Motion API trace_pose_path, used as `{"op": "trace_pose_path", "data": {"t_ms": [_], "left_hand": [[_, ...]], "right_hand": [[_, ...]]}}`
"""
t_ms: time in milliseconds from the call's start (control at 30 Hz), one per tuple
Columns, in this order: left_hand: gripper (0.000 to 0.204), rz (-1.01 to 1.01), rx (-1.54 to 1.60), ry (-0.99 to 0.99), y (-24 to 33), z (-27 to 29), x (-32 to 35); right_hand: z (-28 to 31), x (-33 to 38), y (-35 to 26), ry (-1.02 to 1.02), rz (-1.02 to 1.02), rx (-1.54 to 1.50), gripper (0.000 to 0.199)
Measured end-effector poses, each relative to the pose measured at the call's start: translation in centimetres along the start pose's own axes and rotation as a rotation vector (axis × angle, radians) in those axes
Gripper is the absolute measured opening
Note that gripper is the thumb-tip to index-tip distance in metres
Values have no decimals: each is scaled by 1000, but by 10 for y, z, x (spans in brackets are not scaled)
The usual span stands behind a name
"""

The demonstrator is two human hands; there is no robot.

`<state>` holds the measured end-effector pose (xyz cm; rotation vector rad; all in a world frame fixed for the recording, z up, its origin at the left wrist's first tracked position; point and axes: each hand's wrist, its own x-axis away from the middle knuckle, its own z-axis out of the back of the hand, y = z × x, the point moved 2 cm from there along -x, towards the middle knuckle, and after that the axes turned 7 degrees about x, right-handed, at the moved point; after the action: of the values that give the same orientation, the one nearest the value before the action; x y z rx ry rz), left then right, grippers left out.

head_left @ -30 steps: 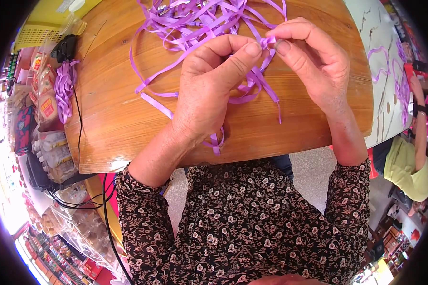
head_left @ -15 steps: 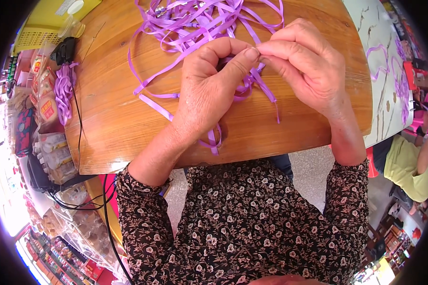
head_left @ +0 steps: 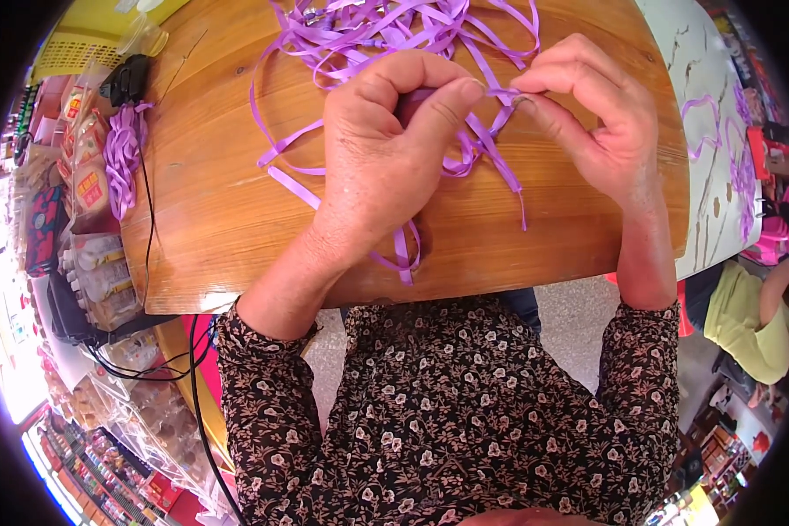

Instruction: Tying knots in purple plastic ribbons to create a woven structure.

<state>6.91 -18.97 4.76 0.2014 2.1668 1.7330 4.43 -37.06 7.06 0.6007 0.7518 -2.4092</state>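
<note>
Purple ribbon [head_left: 502,93]: counted one short stretch held between two bare hands, above one wooden counter [head_left: 210,219]. Noted left hand [head_left: 377,167] with thumb and forefinger pressed together on one side of the stretch; right hand [head_left: 607,131] with fingers pinched narrow on the other. Just beyond, saw one tangled pile of purple ribbons [head_left: 443,19]; could not count the interlaced strands. At wooden counter's left edge, logged one purple bundle [head_left: 123,158] just below one black object [head_left: 130,79]. To the right, recorded more purple loops [head_left: 741,175] on one white, dark-veined counter [head_left: 719,232].
</note>
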Motion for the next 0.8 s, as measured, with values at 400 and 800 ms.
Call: {"op": "trace_pose_path", "data": {"t_ms": [400,800], "left_hand": [[6,133,112,25,-1,-2,0],[8,-38,-112,-175,0,18,-13]], "right_hand": [[-6,-1,-1,45,49,-44,31],[53,17,62,685,-259,-951,8]]}}
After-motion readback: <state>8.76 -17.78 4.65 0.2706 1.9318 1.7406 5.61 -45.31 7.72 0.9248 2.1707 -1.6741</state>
